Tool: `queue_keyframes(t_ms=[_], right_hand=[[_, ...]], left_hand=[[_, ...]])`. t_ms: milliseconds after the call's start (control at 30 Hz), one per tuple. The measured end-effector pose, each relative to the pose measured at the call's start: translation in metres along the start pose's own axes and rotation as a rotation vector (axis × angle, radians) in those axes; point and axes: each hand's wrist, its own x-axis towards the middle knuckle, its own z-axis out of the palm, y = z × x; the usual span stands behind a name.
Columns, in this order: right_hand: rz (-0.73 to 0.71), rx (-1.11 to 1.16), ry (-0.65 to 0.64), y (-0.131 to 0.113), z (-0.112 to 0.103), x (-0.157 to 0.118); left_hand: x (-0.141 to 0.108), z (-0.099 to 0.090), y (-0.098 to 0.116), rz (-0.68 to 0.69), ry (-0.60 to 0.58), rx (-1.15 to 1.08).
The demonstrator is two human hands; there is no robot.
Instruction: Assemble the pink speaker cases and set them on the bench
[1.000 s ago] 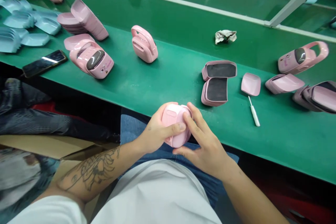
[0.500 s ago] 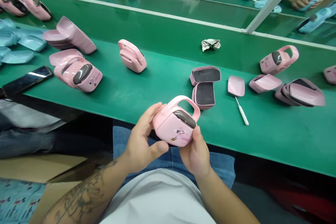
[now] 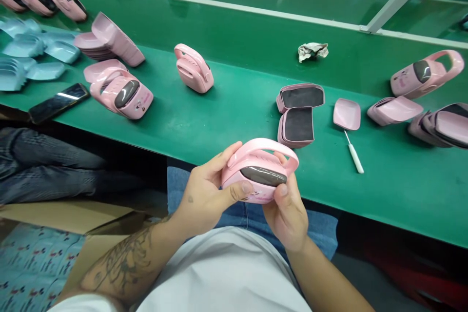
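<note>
A pink plastic case with a carry handle and a dark glossy window (image 3: 263, 175) is between my two hands, above my lap at the bench's front edge. My left hand (image 3: 210, 197) grips its left end, thumb across the printed front. On the other end, my right hand (image 3: 288, 212) has its thumb pressed below the window, with fingers behind the case. Just beyond the case stand two stacks of pink parts with dark pads (image 3: 298, 124). A small pink tray-shaped part (image 3: 346, 114) and a white-handled, thin-tipped tool (image 3: 354, 156) lie to the right.
More pink handled cases stand on the green bench (image 3: 234, 112), one at centre left (image 3: 193, 69) and one at right (image 3: 426, 74). Stacked pink shells (image 3: 117, 41), blue shells (image 3: 32, 48) and a phone (image 3: 58, 102) are at left. Crumpled paper (image 3: 312, 51) lies behind. An open carton (image 3: 69, 217) sits below left.
The case has been tilted, so its window and handle top face me more and the print less. My left thumb has moved onto its front. The whole view has shifted.
</note>
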Motion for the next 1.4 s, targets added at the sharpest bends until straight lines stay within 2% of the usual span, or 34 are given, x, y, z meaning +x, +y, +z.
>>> queue_keyframes(t_ms=[167, 300, 367, 533, 633, 800, 1000, 1167, 1300, 1400], right_hand=[[-0.049, -0.05, 0.064, 0.008, -0.002, 0.0], [-0.064, -0.09, 0.131, 0.009, 0.005, 0.001], [-0.053, -0.119, 0.16, 0.007, 0.01, 0.001], [-0.042, -0.251, 0.235, 0.017, 0.018, 0.006], [-0.074, -0.267, 0.33, 0.031, 0.017, 0.018], [-0.087, -0.364, 0.451, 0.043, 0.015, 0.037], [-0.219, -0.418, 0.389, 0.045, 0.012, 0.051], [-0.309, -0.439, 0.388, 0.05, 0.012, 0.054], [-0.331, -0.447, 0.438, 0.048, 0.013, 0.054], [-0.278, -0.454, 0.462, 0.046, 0.014, 0.057]], left_hand=[[0.007, -0.002, -0.002, 0.03, -0.089, -0.1], [0.019, -0.009, -0.004, 0.104, -0.152, 0.017], [0.028, -0.01, -0.01, 0.151, -0.068, 0.082], [0.054, 0.001, -0.035, 0.231, 0.263, 0.077], [0.062, 0.007, -0.046, 0.331, 0.354, 0.12], [0.064, 0.006, -0.058, 0.412, 0.414, 0.208], [0.07, 0.0, -0.07, 0.604, 0.373, 0.237], [0.076, -0.006, -0.077, 0.716, 0.347, 0.237], [0.08, -0.005, -0.083, 0.741, 0.386, 0.233], [0.08, -0.001, -0.083, 0.732, 0.435, 0.236]])
